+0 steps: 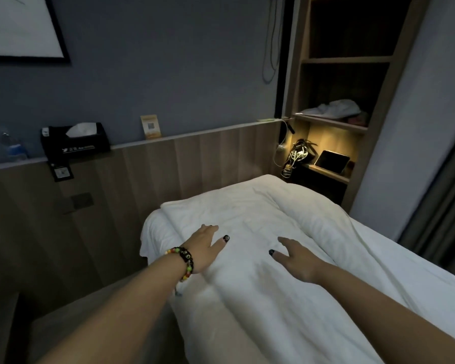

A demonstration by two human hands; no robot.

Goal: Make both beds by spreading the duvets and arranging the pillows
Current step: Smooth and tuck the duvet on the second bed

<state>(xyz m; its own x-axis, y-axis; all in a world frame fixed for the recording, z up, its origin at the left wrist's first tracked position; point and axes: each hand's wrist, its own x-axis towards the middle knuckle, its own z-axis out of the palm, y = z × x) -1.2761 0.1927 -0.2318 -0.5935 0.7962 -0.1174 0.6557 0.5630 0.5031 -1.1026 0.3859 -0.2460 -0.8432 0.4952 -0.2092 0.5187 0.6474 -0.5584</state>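
A white duvet (pixel 260 298) lies spread along a single bed, its top edge near the wooden headboard (pixel 168 169). Under its far end a bulge (pixel 286 203) shows, perhaps a pillow; I cannot tell. My left hand (pixel 204 249), with a beaded bracelet on the wrist, lies flat on the duvet near the bed's left edge, fingers straight. My right hand (pixel 297 256) rests palm down on the duvet a little to the right, fingers spread. Neither hand grips the fabric. The white sheet (pixel 153 232) shows at the head corner.
A ledge above the headboard carries a black tissue box (pixel 75 140), a water bottle (pixel 13 148) and a small yellow card (pixel 150 126). A lit wooden shelf unit (pixel 336 127) at the bed's head holds cables, a tablet and cloth. A dark curtain (pixel 439 206) hangs right.
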